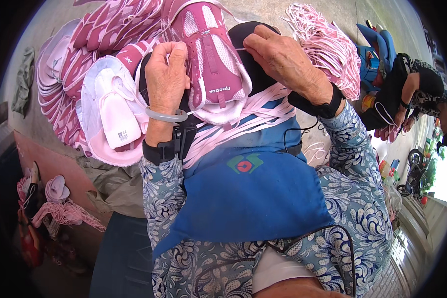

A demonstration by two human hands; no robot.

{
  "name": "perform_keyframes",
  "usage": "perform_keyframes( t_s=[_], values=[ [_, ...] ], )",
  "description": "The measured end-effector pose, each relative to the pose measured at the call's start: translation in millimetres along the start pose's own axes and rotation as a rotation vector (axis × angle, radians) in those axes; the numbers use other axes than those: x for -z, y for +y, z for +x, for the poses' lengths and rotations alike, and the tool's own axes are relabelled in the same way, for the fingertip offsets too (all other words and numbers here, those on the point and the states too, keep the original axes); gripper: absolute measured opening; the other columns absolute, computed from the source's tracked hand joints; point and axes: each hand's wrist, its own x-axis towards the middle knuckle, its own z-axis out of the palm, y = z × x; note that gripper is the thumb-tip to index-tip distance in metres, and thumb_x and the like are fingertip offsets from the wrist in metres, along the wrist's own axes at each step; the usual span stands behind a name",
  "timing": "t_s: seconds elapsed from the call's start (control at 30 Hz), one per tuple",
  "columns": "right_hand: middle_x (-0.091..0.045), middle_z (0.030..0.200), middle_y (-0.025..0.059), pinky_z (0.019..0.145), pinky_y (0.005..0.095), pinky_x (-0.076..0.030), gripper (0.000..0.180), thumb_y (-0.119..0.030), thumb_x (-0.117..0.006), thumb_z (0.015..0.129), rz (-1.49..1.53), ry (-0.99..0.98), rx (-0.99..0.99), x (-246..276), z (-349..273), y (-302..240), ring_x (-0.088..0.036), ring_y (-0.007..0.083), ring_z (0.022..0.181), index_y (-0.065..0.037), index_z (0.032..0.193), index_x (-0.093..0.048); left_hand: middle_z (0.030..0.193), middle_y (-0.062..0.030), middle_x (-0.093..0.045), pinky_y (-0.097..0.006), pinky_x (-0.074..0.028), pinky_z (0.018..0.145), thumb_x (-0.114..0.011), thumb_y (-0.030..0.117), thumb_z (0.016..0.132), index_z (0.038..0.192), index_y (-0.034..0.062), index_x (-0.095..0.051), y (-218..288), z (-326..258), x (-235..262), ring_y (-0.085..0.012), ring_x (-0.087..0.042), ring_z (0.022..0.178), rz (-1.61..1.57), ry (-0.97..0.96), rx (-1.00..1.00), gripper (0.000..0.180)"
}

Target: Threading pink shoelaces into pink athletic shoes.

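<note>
A pink and white shoe upper (pixel 214 62) lies over my lap, its tongue and eyelet rows facing up. My right hand (pixel 285 59) is at its right side, fingers pinched on a thin pale shoelace whose short length shows by the fingertips. At the upper's left edge is my left hand (pixel 166 82), closed with thumb against fingers; what it holds, if anything, is hidden. Loose pink shoelaces (pixel 233 135) are draped across my blue apron (pixel 248 198), just below the upper.
Stacked pink uppers (pixel 67 94) lie at the left, with a pale-lined upper (pixel 115 116) nearest me. A big bundle of pink laces (pixel 328 52) rests on the floor at upper right. Another person (pixel 412 84) works with pink pieces at far right.
</note>
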Motion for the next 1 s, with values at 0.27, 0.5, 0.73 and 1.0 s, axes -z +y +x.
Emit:
perform_keyframes(
  t_s=[0.27, 0.5, 0.73, 1.0],
  values=[
    [-0.063, 0.089, 0.0135, 0.070, 0.0409, -0.049, 0.013, -0.015, -0.056, 0.085, 0.061, 0.070, -0.015, -0.9, 8.9, 10.7, -0.061, 0.0339, 0.082, -0.005, 0.092, -0.061, 0.063, 0.0023, -0.050, -0.017, -0.033, 0.037, -0.059, 0.022, 0.091, 0.093, 0.0010, -0.059, 5.6, -1.9, -4.9, -0.0021, -0.039, 0.042, 0.134, -0.061, -0.111, 0.021],
    [-0.057, 0.077, 0.0149, 0.064, 0.0356, -0.047, 0.016, -0.018, -0.057, 0.088, 0.451, 0.145, -0.167, 7.7, 24.0, -8.8, -0.058, 0.0281, 0.071, -0.002, 0.091, -0.059, 0.060, 0.0025, -0.052, -0.017, -0.033, 0.037, -0.062, 0.024, 0.089, 0.091, 0.0014, -0.061, 11.1, -3.4, -5.1, -0.0028, -0.042, 0.041, 0.159, -0.077, -0.060, 0.023],
    [-0.053, 0.073, 0.0226, 0.062, 0.0428, -0.043, 0.018, -0.015, -0.053, 0.088, 0.294, 0.148, -0.061, 0.3, 46.1, -23.1, -0.056, 0.0389, 0.071, 0.001, 0.080, -0.054, 0.057, 0.0031, -0.050, -0.016, -0.032, 0.036, -0.062, 0.026, 0.088, 0.088, 0.0029, -0.060, 10.4, 1.9, -8.0, -0.0021, -0.042, 0.040, 0.163, -0.079, -0.063, 0.023],
    [-0.052, 0.071, 0.0258, 0.059, 0.0433, -0.041, 0.021, -0.016, -0.054, 0.087, 0.380, -0.053, -0.079, 16.8, 50.7, -15.2, -0.054, 0.0416, 0.068, 0.004, 0.079, -0.053, 0.062, -0.0030, -0.059, -0.018, -0.040, 0.038, -0.062, 0.028, 0.087, 0.091, 0.0012, -0.060, 7.5, 2.4, -2.7, -0.0067, -0.052, 0.042, 0.216, -0.124, -0.081, 0.027]
  ],
)
